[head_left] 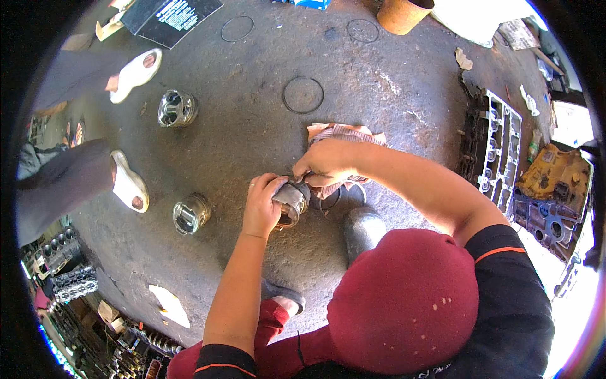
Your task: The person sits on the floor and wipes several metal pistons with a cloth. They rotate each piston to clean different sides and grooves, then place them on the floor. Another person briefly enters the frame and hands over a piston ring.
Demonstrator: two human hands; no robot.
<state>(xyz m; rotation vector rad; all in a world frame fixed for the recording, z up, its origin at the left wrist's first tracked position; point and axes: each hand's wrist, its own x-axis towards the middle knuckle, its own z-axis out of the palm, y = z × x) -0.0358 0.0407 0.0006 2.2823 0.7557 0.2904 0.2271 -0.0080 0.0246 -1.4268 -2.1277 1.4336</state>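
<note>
My left hand [262, 202] wraps round the side of a metal piston [291, 201], which is tilted just above the floor. At the piston's upper edge, the thumb and fingers of my right hand [325, 162] are pinched together. Whatever is between those fingertips is too small to make out. A striped cloth [346, 132] lies on the floor beneath my right hand. Beside the piston are thin dark rings [329, 198], partly hidden. Two more pistons stand to the left, a farther piston [177, 108] and a nearer piston [191, 213].
Single thin rings lie farther off, including one ring [303, 95] beyond the cloth. My shoe [364, 230] and maroon-clad knee [404, 300] are close by. Another person's white shoes [130, 183] are at left. A cylinder head [500, 151] lies right; a rusty pot [404, 16] stands at the back.
</note>
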